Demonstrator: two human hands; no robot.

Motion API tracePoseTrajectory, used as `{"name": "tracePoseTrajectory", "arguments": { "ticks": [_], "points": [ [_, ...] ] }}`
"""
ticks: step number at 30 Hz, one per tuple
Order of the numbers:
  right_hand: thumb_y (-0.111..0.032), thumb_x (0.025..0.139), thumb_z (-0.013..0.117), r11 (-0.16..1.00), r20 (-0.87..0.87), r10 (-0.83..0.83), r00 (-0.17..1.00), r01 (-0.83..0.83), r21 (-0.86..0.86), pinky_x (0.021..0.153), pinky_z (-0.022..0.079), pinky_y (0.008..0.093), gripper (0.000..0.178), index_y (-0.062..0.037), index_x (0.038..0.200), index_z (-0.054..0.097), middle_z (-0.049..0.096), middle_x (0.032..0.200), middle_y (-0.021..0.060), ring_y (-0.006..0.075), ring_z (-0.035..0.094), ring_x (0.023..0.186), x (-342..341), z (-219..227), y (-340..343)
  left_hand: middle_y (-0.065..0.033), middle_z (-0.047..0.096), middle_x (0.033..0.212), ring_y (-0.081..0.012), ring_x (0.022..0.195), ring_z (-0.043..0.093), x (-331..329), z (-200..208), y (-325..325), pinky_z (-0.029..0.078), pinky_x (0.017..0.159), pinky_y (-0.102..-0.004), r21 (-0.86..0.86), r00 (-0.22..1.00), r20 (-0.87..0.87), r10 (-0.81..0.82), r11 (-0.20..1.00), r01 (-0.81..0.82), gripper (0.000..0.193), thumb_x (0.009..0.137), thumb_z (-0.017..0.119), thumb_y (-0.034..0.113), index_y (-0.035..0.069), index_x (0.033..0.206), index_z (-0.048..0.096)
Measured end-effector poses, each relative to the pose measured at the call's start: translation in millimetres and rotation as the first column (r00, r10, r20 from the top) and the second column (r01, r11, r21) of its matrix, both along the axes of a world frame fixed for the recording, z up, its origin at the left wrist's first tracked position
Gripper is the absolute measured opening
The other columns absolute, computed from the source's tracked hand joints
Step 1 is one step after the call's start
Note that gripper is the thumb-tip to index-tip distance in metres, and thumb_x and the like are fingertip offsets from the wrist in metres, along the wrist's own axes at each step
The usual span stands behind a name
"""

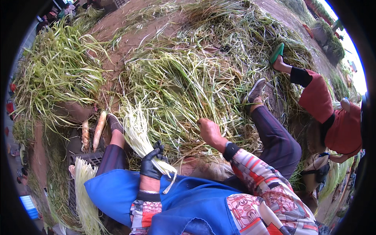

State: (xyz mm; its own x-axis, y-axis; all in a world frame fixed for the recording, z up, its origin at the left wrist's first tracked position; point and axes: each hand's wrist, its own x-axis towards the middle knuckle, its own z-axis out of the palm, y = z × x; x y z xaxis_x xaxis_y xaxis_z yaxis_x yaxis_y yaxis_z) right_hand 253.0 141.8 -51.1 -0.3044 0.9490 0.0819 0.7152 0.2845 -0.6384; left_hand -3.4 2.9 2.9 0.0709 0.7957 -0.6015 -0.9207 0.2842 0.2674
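Observation:
My left hand (150, 164), in a black glove, is closed around a bundle of pale yellow-green chives (137, 129). Their long leaves fan out toward the upper left, and the whitish stalk ends stick out below my fist. My bare right hand (213, 132) is closed above the heap in front of me, its fingertips against the loose stalks. Whatever those fingers pinch is too small to tell. Between my legs spreads a large heap of green and straw-coloured leaves (176, 82). Another pale bundle (85, 196) lies at my left on a dark plastic crate (94, 158).
At the far left stands a tall pile of green leaves (62, 70). Two long pale-orange tapering things (99, 131) lean beside my left foot. On the right sits another person in red (319, 98) with a green slipper (277, 53). A blue container (29, 207) is at lower left.

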Motion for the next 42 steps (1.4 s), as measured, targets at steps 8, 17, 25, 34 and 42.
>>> {"name": "tracePoseTrajectory", "arguments": {
  "ticks": [8,17,25,34,42],
  "points": [
    [-0.012,0.082,0.049,0.986,0.41,0.143,0.901,-0.094,-0.137,0.059,0.049,0.0446,0.013,-0.0035,0.078,0.058,0.064,0.075,0.0194,0.0338,0.064,0.067,-7.6,-41.2,14.5,-0.0058,0.07,0.097,-0.009,0.063,0.056,10.9,7.0,2.1,0.048,0.062,-0.0295,-0.122,0.996,-0.087,-0.033,0.992,0.022,0.036,0.081,0.064,0.002,0.004,0.117,0.061],
    [-0.017,0.088,0.063,0.97,-0.641,-0.182,0.746,0.242,0.006,0.054,0.044,0.0254,0.015,-0.0014,0.089,0.062,0.057,0.069,0.0023,0.0111,0.05,0.058,36.2,125.6,84.3,-0.0026,0.068,0.09,-0.009,0.059,0.056,15.2,11.6,10.3,0.049,0.055,-0.0273,-0.052,0.978,-0.206,0.01,0.998,-0.021,0.036,0.077,0.071,0.001,0.004,0.112,0.062],
    [-0.023,0.084,0.068,0.686,-0.242,0.059,0.968,-0.216,-0.695,0.064,0.05,0.0335,0.029,0.0049,0.088,0.066,0.066,0.077,0.0113,0.0163,0.06,0.07,-6.8,64.6,-33.8,-0.0067,0.07,0.1,-0.0118,0.068,0.062,33.9,-12.0,7.5,0.049,0.056,-0.0266,-0.127,0.946,-0.319,-0.064,0.992,0.024,0.034,0.082,0.065,0.003,0.003,0.116,0.061],
    [-0.023,0.088,0.065,0.634,-0.416,0.293,0.861,-0.501,-0.589,0.068,0.051,0.0333,0.026,0.002,0.096,0.061,0.066,0.08,0.012,0.018,0.061,0.073,-30.6,82.4,-89.4,-0.0036,0.06,0.068,-0.0159,0.053,0.056,48.4,-32.3,12.4,0.048,0.05,-0.0293,-0.268,0.952,-0.298,-0.073,0.963,-0.01,0.012,0.081,0.071,0.006,0.006,0.09,0.063],
    [-0.036,0.091,0.064,0.555,-0.484,-0.234,0.843,-0.293,-0.778,0.062,0.045,0.0269,0.043,0.0006,0.114,0.06,0.063,0.09,0.0046,0.0108,0.054,0.073,-58.0,78.7,-42.9,-0.0047,0.063,0.079,-0.016,0.065,0.06,42.1,-9.6,6.5,0.051,0.058,-0.0287,-0.122,0.966,-0.238,-0.1,0.99,0.072,0.018,0.084,0.065,0.004,0.002,0.102,0.063]
  ]
}}
